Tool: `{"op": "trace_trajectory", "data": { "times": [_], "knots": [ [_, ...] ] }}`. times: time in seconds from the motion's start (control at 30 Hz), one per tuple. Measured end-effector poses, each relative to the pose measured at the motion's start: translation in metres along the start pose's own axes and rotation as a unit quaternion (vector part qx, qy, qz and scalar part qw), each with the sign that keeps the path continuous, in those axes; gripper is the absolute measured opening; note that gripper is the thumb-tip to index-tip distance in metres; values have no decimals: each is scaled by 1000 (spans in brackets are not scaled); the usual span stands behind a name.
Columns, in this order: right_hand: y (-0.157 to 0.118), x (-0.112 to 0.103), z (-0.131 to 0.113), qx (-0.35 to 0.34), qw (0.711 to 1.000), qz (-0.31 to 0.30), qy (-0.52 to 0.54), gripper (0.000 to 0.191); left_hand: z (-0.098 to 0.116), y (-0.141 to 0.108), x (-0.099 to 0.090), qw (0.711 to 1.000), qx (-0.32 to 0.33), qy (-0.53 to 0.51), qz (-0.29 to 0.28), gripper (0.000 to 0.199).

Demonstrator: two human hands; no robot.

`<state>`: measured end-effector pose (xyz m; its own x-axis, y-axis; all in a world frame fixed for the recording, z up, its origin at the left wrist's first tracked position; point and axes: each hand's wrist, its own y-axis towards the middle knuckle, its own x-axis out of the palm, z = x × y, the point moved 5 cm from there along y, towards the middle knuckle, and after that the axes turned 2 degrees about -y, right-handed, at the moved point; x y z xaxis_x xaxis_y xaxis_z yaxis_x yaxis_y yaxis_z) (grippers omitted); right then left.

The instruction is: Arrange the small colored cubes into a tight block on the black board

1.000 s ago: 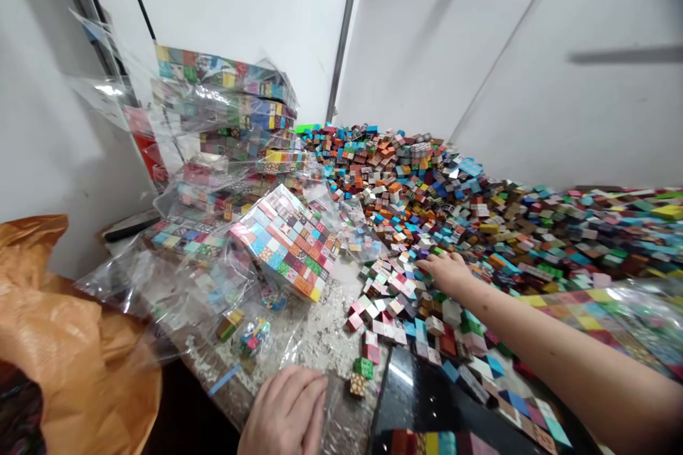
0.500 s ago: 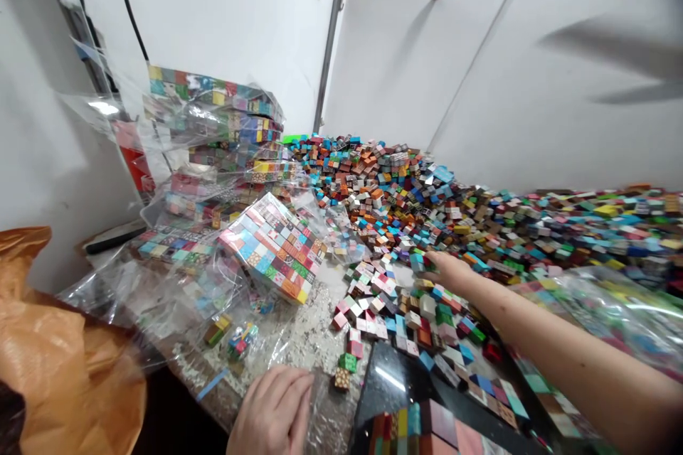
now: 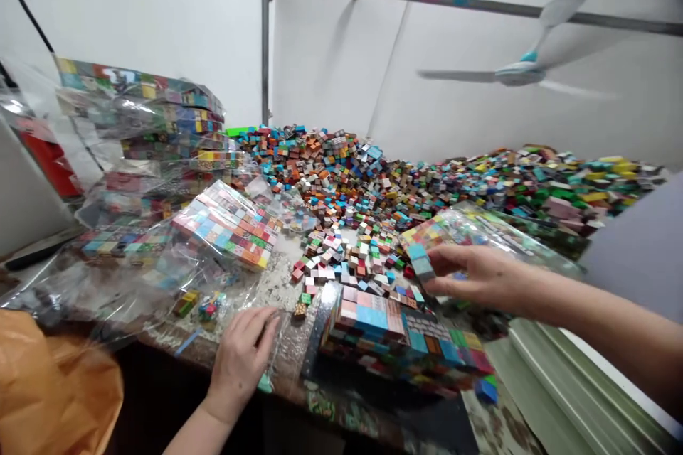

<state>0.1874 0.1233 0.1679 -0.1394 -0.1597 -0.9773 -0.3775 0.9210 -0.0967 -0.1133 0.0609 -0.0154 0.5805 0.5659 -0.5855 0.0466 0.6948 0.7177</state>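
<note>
One bench (image 3: 281, 277) carries one heap of loose blocks (image 3: 341, 178), too many to count, and, at left, one stack of plastic-wrapped slabs (image 3: 176, 128). One assembled slab (image 3: 400, 348), multicoloured in tight rows, stands nearest the person. Hands: two. The left hand (image 3: 242, 348) lies by the bench edge, fingers loosely curled; whether it grips anything cannot be told. The right hand (image 3: 453, 274) pinches one short piece (image 3: 420, 261), light blue above, greyer below, just beyond the assembled slab.

No readable lettering or numbers.
</note>
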Motion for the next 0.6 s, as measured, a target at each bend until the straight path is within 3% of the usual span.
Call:
{"op": "trace_trajectory", "data": {
  "times": [0.07,0.13,0.27,0.33,0.47,0.6],
  "knots": [
    [-24,12,-4,-6,999,-25,21,26,18,17,-14,999,10,-17,34,24],
    [-39,22,-9,-7,999,-36,9,23,49,38,-28,996,55,-47,45,33],
    [-50,33,-19,-17,993,1,-120,22,123,70,-33,979,191,-45,-53,51],
    [-49,38,-25,-34,985,21,-165,24,145,75,-26,967,234,-12,-98,54],
    [-46,48,-28,-49,981,50,-178,31,153,73,-5,953,261,19,-152,48],
    [-51,54,-24,-72,987,105,-100,46,148,69,4,951,264,13,-160,42]
  ]
}}
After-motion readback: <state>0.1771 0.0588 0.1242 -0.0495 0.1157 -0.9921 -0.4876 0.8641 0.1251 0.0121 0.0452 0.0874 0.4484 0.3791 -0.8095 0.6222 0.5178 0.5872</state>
